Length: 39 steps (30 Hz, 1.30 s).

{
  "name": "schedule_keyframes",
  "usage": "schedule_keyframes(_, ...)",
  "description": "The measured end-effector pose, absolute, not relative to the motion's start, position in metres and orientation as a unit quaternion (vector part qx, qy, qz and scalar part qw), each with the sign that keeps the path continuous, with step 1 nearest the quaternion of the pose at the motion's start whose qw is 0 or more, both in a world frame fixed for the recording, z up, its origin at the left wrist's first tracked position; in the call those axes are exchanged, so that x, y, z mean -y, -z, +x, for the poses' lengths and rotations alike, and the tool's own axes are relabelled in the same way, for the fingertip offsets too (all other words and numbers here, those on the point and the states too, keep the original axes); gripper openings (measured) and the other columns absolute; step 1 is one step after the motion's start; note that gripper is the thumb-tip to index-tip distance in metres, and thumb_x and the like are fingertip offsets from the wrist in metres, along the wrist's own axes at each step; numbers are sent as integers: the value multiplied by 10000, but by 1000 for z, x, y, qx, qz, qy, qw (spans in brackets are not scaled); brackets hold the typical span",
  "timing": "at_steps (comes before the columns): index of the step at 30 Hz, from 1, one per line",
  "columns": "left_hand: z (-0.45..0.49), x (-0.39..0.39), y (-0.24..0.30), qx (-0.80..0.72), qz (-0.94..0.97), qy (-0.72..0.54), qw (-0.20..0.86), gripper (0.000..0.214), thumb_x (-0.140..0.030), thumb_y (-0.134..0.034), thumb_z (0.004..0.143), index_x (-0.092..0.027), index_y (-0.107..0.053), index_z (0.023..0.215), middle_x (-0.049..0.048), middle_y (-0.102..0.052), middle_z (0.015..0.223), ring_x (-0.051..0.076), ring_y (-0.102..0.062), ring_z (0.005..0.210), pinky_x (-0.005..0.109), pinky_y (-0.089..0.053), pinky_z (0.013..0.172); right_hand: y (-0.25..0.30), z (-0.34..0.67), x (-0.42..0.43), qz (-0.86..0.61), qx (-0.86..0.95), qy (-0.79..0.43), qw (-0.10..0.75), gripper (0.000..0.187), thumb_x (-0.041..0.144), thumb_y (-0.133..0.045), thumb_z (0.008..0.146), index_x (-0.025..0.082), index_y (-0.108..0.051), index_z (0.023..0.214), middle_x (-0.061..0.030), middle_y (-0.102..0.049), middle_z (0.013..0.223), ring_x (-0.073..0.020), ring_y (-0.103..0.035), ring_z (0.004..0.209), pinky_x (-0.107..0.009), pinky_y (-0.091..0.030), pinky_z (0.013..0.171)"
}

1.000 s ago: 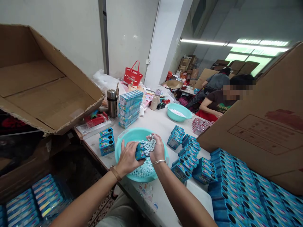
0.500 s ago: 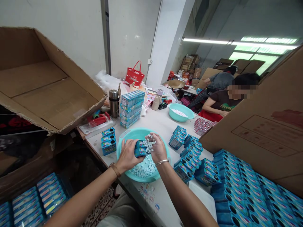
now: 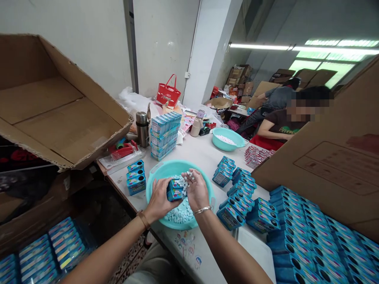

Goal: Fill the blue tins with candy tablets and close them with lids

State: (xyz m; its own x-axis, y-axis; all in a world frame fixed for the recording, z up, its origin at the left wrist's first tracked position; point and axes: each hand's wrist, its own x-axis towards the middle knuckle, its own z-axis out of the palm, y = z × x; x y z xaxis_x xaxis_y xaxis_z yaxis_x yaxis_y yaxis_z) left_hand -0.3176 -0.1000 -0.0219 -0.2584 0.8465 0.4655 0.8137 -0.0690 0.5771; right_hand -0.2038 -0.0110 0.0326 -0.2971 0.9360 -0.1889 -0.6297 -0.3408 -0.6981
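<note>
Over a turquoise basin [image 3: 151, 185] of pale candies [image 3: 179, 215], my left hand [image 3: 160, 199] grips a pair of small blue boxes [image 3: 175, 194], stacked together. My right hand [image 3: 197, 191] is cupped beside them, palm toward the boxes, with a few candies at its fingers. Loose candies lie against the boxes' right side, between box and palm. Just left of the basin stands a short row of blue boxes [image 3: 136, 179] with dark round openings.
Many blue boxes [image 3: 296, 236] stand in rows at right, before a large carton [image 3: 325, 157]. A tilted open carton [image 3: 68, 114] is at left. Behind the basin are wrapped box packs [image 3: 164, 136], a steel flask [image 3: 142, 128] and another basin [image 3: 227, 139]. A co-worker [image 3: 281, 124] sits across.
The cupped right hand has tipped and now holds fewer candies. More of them lie along the boxes and in the basin. My left hand keeps the boxes in nearly the same place.
</note>
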Motion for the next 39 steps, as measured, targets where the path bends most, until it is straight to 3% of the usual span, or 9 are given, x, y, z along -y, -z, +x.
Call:
schedule_keyframes(5, -325, 104, 27, -679, 574, -452, 75, 755, -445, -781, 668, -188, -450, 1296, 124, -546, 1209, 311, -515, 1146, 480, -404, 993, -24, -193, -10, -308, 228, -788, 481, 210, 327, -708, 667, 226, -627, 832, 28, -679, 710, -155, -671, 778, -275, -485, 723)
schedule_keyframes(13, -316, 100, 12, -621, 574, -481, 233, 728, -339, -773, 694, -213, -411, 1312, 86, -594, 1206, 257, -591, 1082, 400, -464, 938, 26, -208, -22, -398, 405, -697, 438, 239, 432, -644, 678, 195, -676, 686, -14, -697, 724, -188, -643, 750, -292, -465, 720)
schedule_keyframes(18, -316, 96, 11, -628, 591, -458, 213, 698, -314, -768, 684, -200, -439, 1289, 101, -577, 1243, 274, -568, 1129, 412, -444, 969, 31, -207, -24, -399, 475, -658, 427, 513, 653, -519, 762, 202, -720, 899, -75, -717, 960, -244, -623, 971, -347, -453, 858)
schedule_keyframes(21, -319, 91, 8, -635, 609, -426, 213, 690, -299, -768, 670, -198, -454, 1276, 96, -595, 1201, 275, -584, 1091, 408, -464, 935, 26, -203, -21, -405, 531, -642, 376, 564, 692, -480, 787, 194, -714, 912, -97, -706, 993, -248, -616, 961, -353, -452, 842)
schedule_keyframes(23, -320, 87, 6, -643, 612, -415, 199, 681, -289, -765, 666, -193, -462, 1269, 98, -595, 1195, 278, -579, 1098, 412, -460, 942, 23, -203, -16, -402, 568, -595, 402, 557, 683, -442, 819, 197, -702, 900, -94, -696, 1009, -234, -605, 969, -335, -442, 847)
schedule_keyframes(25, -319, 84, 6, -633, 630, -411, 183, 667, -248, -759, 656, -190, -478, 1258, 103, -578, 1231, 285, -553, 1149, 419, -435, 986, 24, -203, -13, -383, 641, -514, 421, 504, 651, -441, 842, 212, -688, 844, -68, -692, 958, -212, -595, 931, -308, -426, 825)
schedule_keyframes(28, -322, 87, 8, -619, 624, -421, 226, 685, -246, -775, 641, -192, -481, 1257, 92, -589, 1220, 282, -561, 1140, 422, -433, 1000, 33, -196, -20, -375, 735, -429, 367, 469, 603, -442, 866, 214, -648, 704, -25, -656, 749, -179, -564, 755, -286, -391, 716)
schedule_keyframes(33, -349, 112, 9, -620, 512, -485, 342, 809, -345, -828, 627, -211, -416, 1310, 94, -584, 1241, 292, -569, 1140, 456, -429, 1022, 39, -163, -48, -420, 647, -528, 356, 508, 652, -491, 804, 179, -670, 755, -47, -673, 770, -197, -592, 764, -294, -404, 689)
schedule_keyframes(39, -336, 120, 6, -546, 431, -583, 419, 868, -288, -840, 624, -247, -365, 1349, 94, -569, 1269, 294, -578, 1141, 430, -471, 989, 8, -168, -8, -394, 499, -626, 452, 526, 675, -500, 815, 234, -710, 1009, -61, -708, 1067, -231, -606, 1051, -352, -425, 905)
